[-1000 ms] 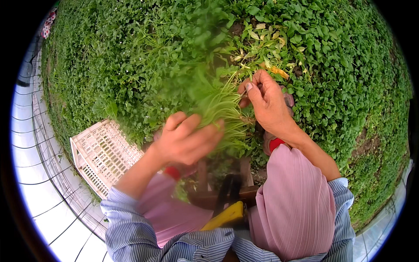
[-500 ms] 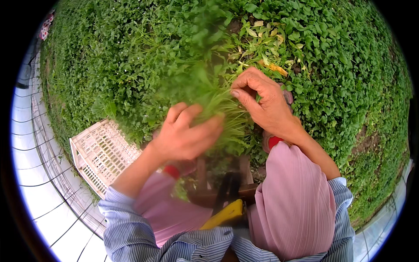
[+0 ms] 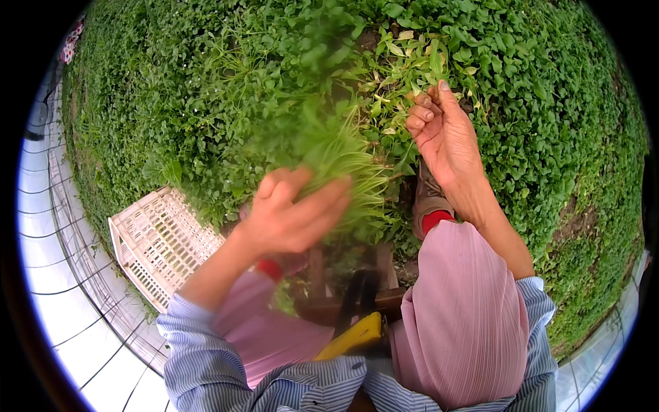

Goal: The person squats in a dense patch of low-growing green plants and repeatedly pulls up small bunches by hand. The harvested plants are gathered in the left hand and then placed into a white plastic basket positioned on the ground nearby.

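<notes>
My left hand (image 3: 292,213) is closed around a bunch of slender-stemmed leafy greens (image 3: 360,172), slightly blurred. The pale stem ends point right and the leafy tops point up and away. To the right, my right hand (image 3: 449,137) is turned palm inward, its thumb raised and its fingers loosely bent, apart from the bunch. I see nothing held in its fingers. A bright green leaf (image 3: 436,63) shows just past the thumb, among yellowed leaves (image 3: 395,89) on the ground.
A white slatted plastic crate (image 3: 168,240) stands at my left. Low leafy plants (image 3: 535,123) cover the ground all round. My shoe (image 3: 429,192) is below the right hand. Something yellow (image 3: 353,336) lies between my knees. Pale sheeting with a grid (image 3: 62,275) borders the left side.
My right hand has left the bunch, moving right and away from me, and its fingers have loosened from a pinch. My left hand stays nearly in place with the greens.
</notes>
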Demonstrator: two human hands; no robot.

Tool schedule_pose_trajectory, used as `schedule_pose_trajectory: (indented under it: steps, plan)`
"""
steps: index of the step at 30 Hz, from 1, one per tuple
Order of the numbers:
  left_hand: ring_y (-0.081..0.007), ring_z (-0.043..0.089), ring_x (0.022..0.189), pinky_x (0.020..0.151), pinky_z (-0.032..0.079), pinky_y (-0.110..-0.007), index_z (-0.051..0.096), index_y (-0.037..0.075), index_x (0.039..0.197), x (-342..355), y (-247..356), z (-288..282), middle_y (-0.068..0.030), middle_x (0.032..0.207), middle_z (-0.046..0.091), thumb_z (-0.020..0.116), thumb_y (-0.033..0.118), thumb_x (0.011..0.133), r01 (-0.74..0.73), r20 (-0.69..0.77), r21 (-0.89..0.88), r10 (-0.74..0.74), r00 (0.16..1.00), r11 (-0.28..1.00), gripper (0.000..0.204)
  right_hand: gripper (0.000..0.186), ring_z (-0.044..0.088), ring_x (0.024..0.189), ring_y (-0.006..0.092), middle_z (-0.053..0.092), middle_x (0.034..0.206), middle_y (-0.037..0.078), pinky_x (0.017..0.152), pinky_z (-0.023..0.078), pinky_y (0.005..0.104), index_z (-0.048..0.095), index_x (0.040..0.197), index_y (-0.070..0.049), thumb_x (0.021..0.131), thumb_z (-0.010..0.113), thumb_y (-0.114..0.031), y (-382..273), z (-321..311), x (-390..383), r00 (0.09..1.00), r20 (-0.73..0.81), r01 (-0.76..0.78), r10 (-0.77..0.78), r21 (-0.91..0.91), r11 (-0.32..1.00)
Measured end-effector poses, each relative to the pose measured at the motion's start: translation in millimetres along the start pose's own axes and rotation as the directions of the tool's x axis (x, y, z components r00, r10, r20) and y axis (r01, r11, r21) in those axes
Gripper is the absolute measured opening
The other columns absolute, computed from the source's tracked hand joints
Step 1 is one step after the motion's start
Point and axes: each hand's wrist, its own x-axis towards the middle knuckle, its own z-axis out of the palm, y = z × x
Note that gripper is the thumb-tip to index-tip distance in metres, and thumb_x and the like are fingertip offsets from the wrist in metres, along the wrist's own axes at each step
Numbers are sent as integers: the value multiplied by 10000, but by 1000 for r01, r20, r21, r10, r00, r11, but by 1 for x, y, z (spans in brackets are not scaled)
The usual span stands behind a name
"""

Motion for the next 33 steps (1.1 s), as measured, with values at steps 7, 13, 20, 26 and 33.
schedule_pose_trajectory:
  steps: [7,13,20,26,33]
  plan:
    - [-246,536,958,717,405,-358,731,160,854,-9,3,8,69,1084,663,784,158,641,-32,-60,-12,31,998,999,220,47,586,801,132,637,878,38,736,479,273,649,915,-13,886,627,-43,3,22,-28,805,587,580,-86,-748,324]
    - [-253,551,949,709,409,-361,734,166,864,-10,3,8,79,1070,658,783,155,619,-26,-71,-15,25,997,1000,251,104,615,767,293,639,821,103,667,481,369,640,879,-35,788,673,-73,8,20,-26,732,680,666,-38,-703,250]
    - [-270,557,963,710,413,-364,732,164,854,-9,4,9,74,1065,665,762,160,590,-23,-40,-60,21,999,998,265,101,597,763,313,603,807,113,649,471,393,592,870,-44,812,654,-99,8,20,-22,649,761,760,20,-649,35]
    - [-315,565,1042,736,433,-398,730,162,848,-4,2,4,57,1090,669,735,176,604,32,24,-71,-31,999,997,245,105,576,741,255,578,854,108,652,467,342,526,952,-33,872,589,-56,19,9,-19,720,682,693,-130,-696,187]
    - [-357,577,1062,821,464,-439,728,129,878,-6,-1,4,18,1110,668,712,154,617,104,54,-57,-101,993,993,263,59,514,720,83,558,847,36,666,453,230,462,1019,-44,1001,462,-100,18,9,-21,929,369,316,-45,-720,618]
